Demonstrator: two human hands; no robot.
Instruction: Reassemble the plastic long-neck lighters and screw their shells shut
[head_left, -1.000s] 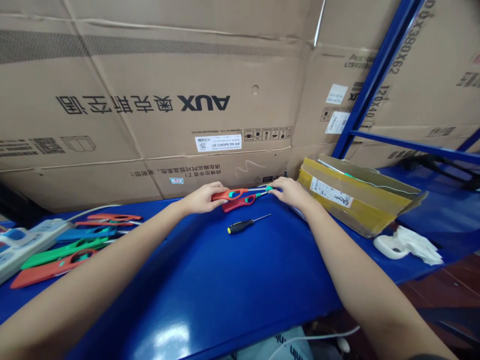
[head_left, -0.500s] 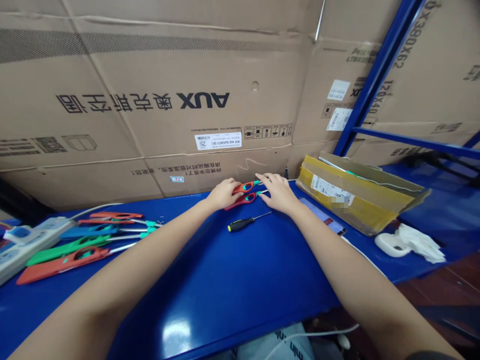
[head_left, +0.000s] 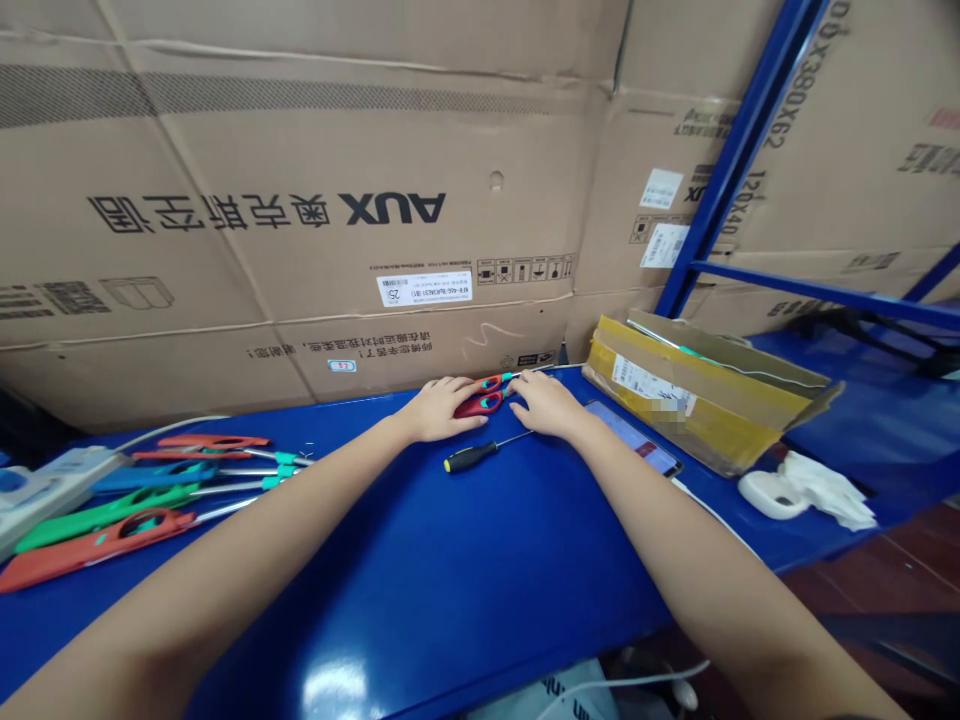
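Observation:
Two long-necked gas lighters, an orange one (head_left: 491,382) and a red one (head_left: 480,404), lie side by side on the blue table (head_left: 465,560) near its back edge. My left hand (head_left: 433,410) is around their handle ends, fingers above and thumb below, covering part of both. At the metal neck ends, my right hand (head_left: 549,402) has its fingers and thumb around them, hiding the tips. A screwdriver (head_left: 472,457) with a black and yellow handle lies just in front of the lighters, its shaft pointing towards my right hand.
Several more lighters (head_left: 135,535) lie at the left by a white power strip (head_left: 56,490). On the right are a phone (head_left: 637,440), an open yellow-taped box (head_left: 675,390), a white case (head_left: 769,493) and tissue (head_left: 829,490). Large cardboard (head_left: 300,260) stands behind.
My left thumb has moved out to the near side of the red lighter. The right hand has settled lower around the necks. The view has shifted slightly right.

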